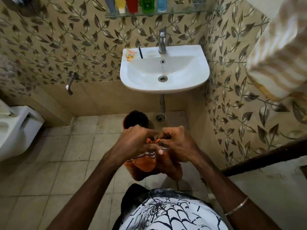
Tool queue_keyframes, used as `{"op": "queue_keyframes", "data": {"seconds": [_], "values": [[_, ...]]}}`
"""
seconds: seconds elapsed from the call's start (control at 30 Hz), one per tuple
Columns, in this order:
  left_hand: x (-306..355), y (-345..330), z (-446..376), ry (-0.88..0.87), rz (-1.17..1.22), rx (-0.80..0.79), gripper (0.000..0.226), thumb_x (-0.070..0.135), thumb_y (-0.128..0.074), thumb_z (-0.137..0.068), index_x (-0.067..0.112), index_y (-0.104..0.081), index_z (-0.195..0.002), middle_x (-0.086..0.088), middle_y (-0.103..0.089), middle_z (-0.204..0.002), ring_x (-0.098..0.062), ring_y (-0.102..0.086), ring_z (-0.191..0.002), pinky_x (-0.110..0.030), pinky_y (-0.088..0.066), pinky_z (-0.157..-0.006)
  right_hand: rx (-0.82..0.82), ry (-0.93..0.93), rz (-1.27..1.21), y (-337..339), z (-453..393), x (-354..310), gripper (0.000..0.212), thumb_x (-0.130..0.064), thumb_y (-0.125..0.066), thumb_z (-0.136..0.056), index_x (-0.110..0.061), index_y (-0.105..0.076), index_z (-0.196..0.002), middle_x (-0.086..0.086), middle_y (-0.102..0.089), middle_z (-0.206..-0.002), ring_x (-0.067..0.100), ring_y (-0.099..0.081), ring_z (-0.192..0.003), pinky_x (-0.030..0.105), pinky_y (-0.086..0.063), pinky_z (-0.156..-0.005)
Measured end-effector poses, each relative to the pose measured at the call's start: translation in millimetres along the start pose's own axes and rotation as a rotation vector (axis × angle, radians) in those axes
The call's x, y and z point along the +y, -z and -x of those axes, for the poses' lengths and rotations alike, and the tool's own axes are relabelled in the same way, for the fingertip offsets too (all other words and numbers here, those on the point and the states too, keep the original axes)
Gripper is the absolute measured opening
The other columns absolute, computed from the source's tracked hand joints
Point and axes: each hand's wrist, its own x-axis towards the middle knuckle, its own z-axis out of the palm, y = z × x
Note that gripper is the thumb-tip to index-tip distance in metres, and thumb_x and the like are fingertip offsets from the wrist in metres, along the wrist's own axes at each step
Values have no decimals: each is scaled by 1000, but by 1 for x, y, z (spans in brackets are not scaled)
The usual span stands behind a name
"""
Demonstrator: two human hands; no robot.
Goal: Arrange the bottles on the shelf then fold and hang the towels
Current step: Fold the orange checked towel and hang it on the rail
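Observation:
An orange towel with black and white stripes hangs in front of me, below the sink. My left hand and my right hand both pinch its top edge close together, fingers curled. Most of the towel is hidden behind my hands. A cream and yellow striped towel hangs at the upper right. Several bottles stand in a row on the glass shelf at the top: a grey one, a yellow one, a red one, a green one and a blue one.
A white sink with a tap is mounted on the leaf-patterned wall. A dark bin and a floor drain lie under it. A wall tap and a white toilet are at the left.

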Motion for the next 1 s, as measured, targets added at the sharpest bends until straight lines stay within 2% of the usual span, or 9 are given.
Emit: {"op": "queue_keyframes", "data": {"seconds": [0.1,0.23,0.4,0.53,0.63,0.77,0.87,1.0], "values": [[-1,-8,-3,-1,24,54,43,61,-67,-79,32,-72,-111,10,-76,-96,-1,-66,-79,-25,-57,-67,11,-8,-27,4,1,0,15,-23,-81,-81,-33,-71,-80,-16,-71,-74,0,-70,-71,27,-61,-64],[-1,-8,-4,-8,-18,151,33,57,-66,-85,32,-76,-104,12,-75,-83,-2,-64,-71,-29,-57,-62,29,-42,-59,3,1,4,13,-31,-86,-76,-30,-73,-78,-12,-74,-74,2,-71,-70,31,-62,-64],[2,-2,-4,-68,-90,236,28,53,-68,-86,32,-77,-101,10,-76,-87,-8,-68,-77,-31,-57,-65,-4,-63,-114,3,-1,5,16,-29,-89,-72,-30,-74,-78,-13,-75,-75,2,-72,-72,33,-62,-68],[1,3,0,-68,-120,254,21,45,-70,-88,30,-77,-102,9,-76,-89,-8,-69,-80,-25,-53,-65,-108,-96,-118,6,-7,8,18,-25,-89,-72,-27,-75,-83,-10,-78,-83,2,-73,-79,32,-60,-76],[-2,5,3,-79,-111,288,15,38,-73,-87,30,-78,-98,11,-76,-89,-8,-69,-82,-25,-51,-64,-182,-141,-116,9,-9,9,20,-25,-88,-74,-34,-72,-83,-13,-75,-81,-1,-70,-78,22,-55,-69],[-5,10,11,-133,-62,284,10,29,-76,-85,27,-79,-95,11,-77,-90,-8,-71,-83,-28,-56,-67,-276,-183,-80,6,-14,14,18,-24,-86,-75,-31,-73,-85,-10,-74,-85,6,-71,-83,26,-57,-72],[-9,19,20,-184,-20,312,11,24,-81,-81,26,-80,-92,11,-76,-86,-5,-70,-78,-24,-53,-63,-275,-226,-107,5,-13,22,17,-23,-87,-74,-27,-74,-85,-10,-74,-85,0,-69,-80,21,-55,-69],[-17,27,28,-216,6,326,11,24,-83,-78,26,-81,-88,12,-76,-84,-3,-70,-75,-24,-54,-61,-239,-269,-177,4,-11,29,20,-22,-89,-71,-33,-73,-76,-9,-75,-82,4,-70,-79,29,-57,-71]]}}
